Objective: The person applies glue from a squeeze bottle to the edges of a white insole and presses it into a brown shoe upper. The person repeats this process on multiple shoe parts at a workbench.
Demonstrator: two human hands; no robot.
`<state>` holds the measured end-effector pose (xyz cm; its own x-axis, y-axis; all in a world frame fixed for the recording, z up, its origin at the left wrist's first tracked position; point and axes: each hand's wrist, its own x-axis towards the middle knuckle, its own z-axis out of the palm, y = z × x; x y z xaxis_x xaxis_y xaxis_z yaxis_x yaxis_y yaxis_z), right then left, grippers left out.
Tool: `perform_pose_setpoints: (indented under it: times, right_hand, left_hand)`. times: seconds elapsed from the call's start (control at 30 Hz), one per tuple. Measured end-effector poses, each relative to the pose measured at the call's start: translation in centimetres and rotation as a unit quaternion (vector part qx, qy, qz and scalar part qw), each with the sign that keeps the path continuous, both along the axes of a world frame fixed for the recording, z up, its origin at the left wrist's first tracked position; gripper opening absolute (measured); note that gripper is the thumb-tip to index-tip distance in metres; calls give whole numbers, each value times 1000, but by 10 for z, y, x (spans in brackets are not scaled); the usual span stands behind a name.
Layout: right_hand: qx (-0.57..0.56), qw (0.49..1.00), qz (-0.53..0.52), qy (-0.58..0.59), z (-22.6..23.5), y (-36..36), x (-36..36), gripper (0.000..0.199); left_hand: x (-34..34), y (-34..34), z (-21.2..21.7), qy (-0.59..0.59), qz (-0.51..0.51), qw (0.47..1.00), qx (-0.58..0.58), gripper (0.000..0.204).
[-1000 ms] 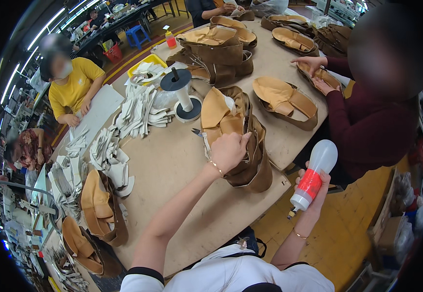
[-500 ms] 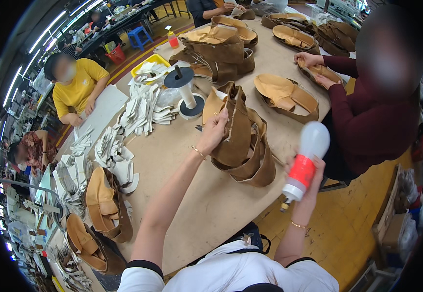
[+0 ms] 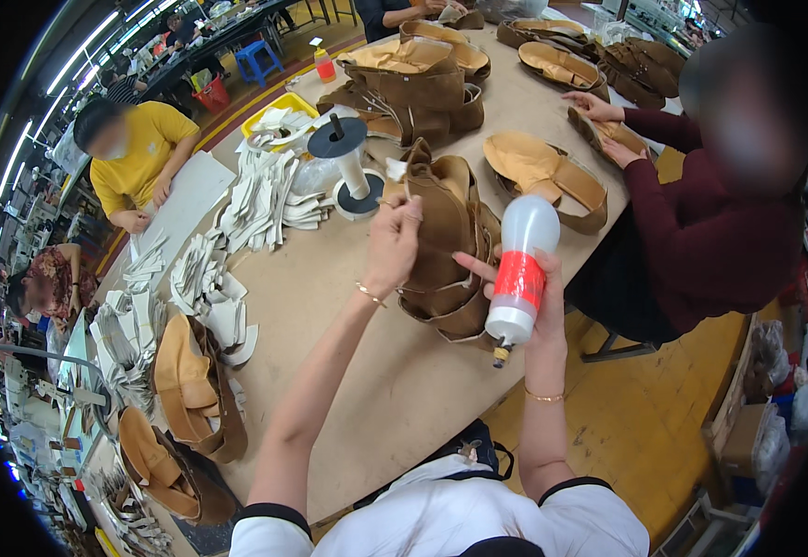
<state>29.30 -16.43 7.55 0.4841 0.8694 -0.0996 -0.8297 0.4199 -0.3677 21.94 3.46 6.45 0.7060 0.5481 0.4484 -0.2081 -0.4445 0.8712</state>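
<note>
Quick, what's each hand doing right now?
Left hand: closed, holding the edge of a brown shoe piece.
Right hand: closed around a bottle, one finger sticking out.

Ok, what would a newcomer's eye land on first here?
Probably the squeeze bottle with its bright red band, held in the right hand near the right edge of the table, nozzle toward the wearer. Next, just left of it, comes the brown shoe upper whose edge the left hand grips. Farther left, white strips lie heaped beside a black-ended spool.
</note>
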Motion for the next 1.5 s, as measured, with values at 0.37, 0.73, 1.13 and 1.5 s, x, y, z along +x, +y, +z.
perform_pose_setpoints:
  times: [0.37,0.73,1.13,1.5]
  right_hand:
    - [-13,1000,-6,18,-13,-21,5,52]
    - [-41,997,34,-63,-3,7,-14,55]
    - [-131,967,-40,-216,-24,125,43,40]
    - [114,971,173,-120,-22,75,66,67]
  left_hand:
    - [-146,69,149,138,-158,968,135,39]
    - [-238,61,132,191,-73,976,68,34]
    - [-277,70,120,157,-51,986,20,38]
    - [-254,-11,41,201,-80,893,396,20]
